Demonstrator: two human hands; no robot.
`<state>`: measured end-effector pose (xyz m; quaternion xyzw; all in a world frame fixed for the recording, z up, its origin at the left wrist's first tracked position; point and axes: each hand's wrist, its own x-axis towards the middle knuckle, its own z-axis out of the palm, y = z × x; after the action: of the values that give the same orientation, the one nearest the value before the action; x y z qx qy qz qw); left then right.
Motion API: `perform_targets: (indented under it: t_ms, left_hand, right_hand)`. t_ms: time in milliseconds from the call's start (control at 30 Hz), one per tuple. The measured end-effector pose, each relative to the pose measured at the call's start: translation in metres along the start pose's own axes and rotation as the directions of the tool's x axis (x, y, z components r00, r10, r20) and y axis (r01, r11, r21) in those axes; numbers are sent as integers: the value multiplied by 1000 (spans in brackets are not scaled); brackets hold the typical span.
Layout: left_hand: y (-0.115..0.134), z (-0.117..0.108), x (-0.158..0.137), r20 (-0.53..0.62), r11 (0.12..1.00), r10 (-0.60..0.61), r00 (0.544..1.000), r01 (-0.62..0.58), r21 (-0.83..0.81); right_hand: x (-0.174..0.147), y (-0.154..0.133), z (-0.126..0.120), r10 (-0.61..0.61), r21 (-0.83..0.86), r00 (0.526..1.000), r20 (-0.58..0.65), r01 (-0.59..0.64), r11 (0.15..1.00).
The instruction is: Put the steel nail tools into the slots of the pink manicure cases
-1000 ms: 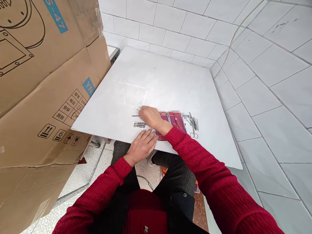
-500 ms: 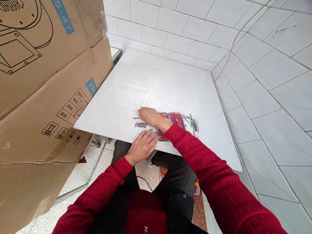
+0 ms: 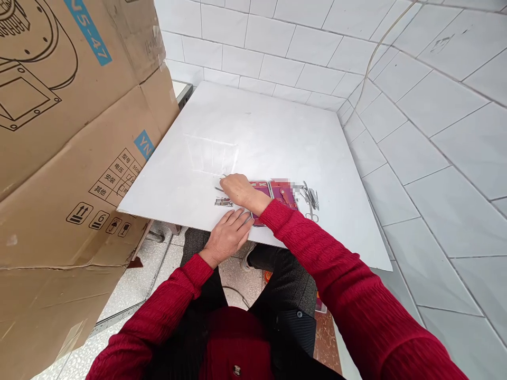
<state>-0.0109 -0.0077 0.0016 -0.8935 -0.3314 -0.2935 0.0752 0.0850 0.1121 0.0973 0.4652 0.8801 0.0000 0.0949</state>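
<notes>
My right hand reaches across to the left with its fingers curled down against the board. A thin metal tool pokes out beside its fingertips, and what the fingers grip is hidden under them. Just below lies a nail clipper. My left hand rests with fingers extended at the board's front edge, its fingertips by the left side of an open manicure case with a red and purple lining. My right wrist partly covers that case. Right of it sit several metal tools in a pile, with scissors among them.
A white board serves as the work surface. A tall cardboard box stands along its left side. White tiled walls close off the back and right, where a pale cable hangs.
My right hand has shifted slightly left, and the thin tool by its fingertips now lies at a different tilt. My left hand stays at the case's edge. The whole view has shifted a little.
</notes>
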Motion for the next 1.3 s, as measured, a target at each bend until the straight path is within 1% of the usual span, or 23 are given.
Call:
perform_targets:
  t_ms: [200,267,400,500,567,633,667,700,733,800,833,867,900,933,967,1033,1100,1200,1300]
  left_hand:
    - [0,0,-1,5,1000,-1,1000,1,-8]
    - [0,0,-1,21,1000,-7,1000,7,-17]
    - [0,-1,0,46,999,-28,999,30,-46]
    - [1,-2,0,52,999,-26,998,28,-42]
    - [1,-3,0,52,999,-21,998,23,-37]
    - [1,-4,0,51,999,-17,999,19,-37]
    - [1,-4,0,51,999,-15,999,17,-36]
    - [0,-4,0,50,999,-13,999,15,-35]
    - [0,-5,1,48,999,-11,999,13,-33]
    - [0,-5,1,45,999,-7,999,8,-33]
    - [-1,-5,2,46,999,-5,999,7,-34]
    - [-1,-5,2,47,999,-5,999,7,-38]
    - [-1,-5,2,49,999,-5,999,7,-42]
    - [-2,-5,2,52,999,-5,999,7,-46]
    - [-2,-4,3,52,999,-4,999,6,-46]
    - [-2,-4,3,43,999,1,999,1,-37]
    - [-2,-4,4,37,1000,2,999,-1,-25]
    - [-1,-5,5,43,1000,-5,999,6,-24]
    - [-1,-5,5,46,1000,-4,999,5,-24]
  right_hand:
    - [2,-6,-9,31,0,998,48,-31,1000]
    - [1,-6,-7,45,6,998,49,-45,999]
    - [-4,-4,2,67,37,998,11,-67,997]
    - [-7,2,6,114,110,993,-28,-110,988]
    - [-10,11,6,171,228,982,-75,-150,962]
    - [-15,26,8,233,420,963,-137,-157,894]
    - [-17,34,10,265,537,951,-159,-141,831]
    - [-21,43,14,295,656,941,-169,-116,746]
    - [-25,51,18,326,767,932,-161,-90,636]
    - [-33,67,31,377,923,920,-108,-48,381]
    - [-38,72,38,397,964,915,-75,-34,263]
    - [-43,77,44,411,986,910,-46,-23,163]
    - [-47,80,50,423,996,906,-26,-11,84]
    - [-51,82,56,431,1000,902,-15,4,27]
    - [-55,84,60,435,1000,900,-14,21,-11]
    - [-61,85,63,441,997,897,-35,59,-41]
    - [-65,85,63,440,997,896,-57,78,-29]
    - [-66,84,61,437,998,898,-51,56,2]
    - [-65,83,60,462,1000,887,-10,19,-15]
